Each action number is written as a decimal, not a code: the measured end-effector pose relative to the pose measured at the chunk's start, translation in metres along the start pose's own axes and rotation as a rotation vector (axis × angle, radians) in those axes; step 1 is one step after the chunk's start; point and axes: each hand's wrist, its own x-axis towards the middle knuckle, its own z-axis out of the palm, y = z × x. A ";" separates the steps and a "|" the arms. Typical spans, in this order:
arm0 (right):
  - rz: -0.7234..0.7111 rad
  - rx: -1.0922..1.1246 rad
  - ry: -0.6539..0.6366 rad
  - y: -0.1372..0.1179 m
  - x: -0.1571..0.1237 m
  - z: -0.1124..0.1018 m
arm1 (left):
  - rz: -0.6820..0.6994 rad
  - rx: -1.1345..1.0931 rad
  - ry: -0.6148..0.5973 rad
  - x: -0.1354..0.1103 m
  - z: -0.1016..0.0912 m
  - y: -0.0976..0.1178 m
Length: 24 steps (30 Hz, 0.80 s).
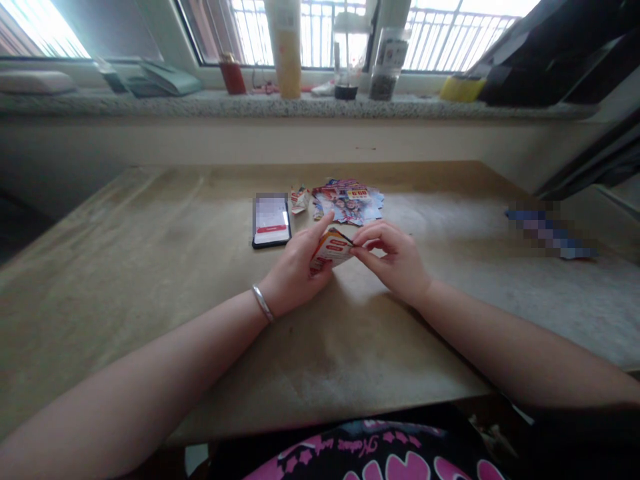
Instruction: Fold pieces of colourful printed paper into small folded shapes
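My left hand (298,265) is closed around a small orange and white card packet (331,249), held just above the wooden table (150,267). A silver bangle sits on that wrist. My right hand (393,257) pinches the packet's right upper edge with thumb and fingertips. Just beyond my hands lies a pile of colourful cards (350,200) with a few torn wrapper scraps (300,199) beside it. A phone (271,220) with a lit screen lies flat to the left of the pile.
A stone windowsill (150,103) runs behind the table with a tall yellow bottle (287,53), a red container (233,75), jars and a yellow object. A blurred blue item (550,233) lies at the table's right. Dark equipment stands at the upper right.
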 end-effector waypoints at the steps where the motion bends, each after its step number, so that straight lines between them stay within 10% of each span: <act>1: 0.014 0.013 0.009 0.000 -0.001 0.001 | -0.005 -0.015 0.003 0.000 0.000 0.000; 24: -0.124 -0.326 0.140 -0.004 0.004 -0.006 | 0.053 -0.090 0.279 0.007 -0.007 0.008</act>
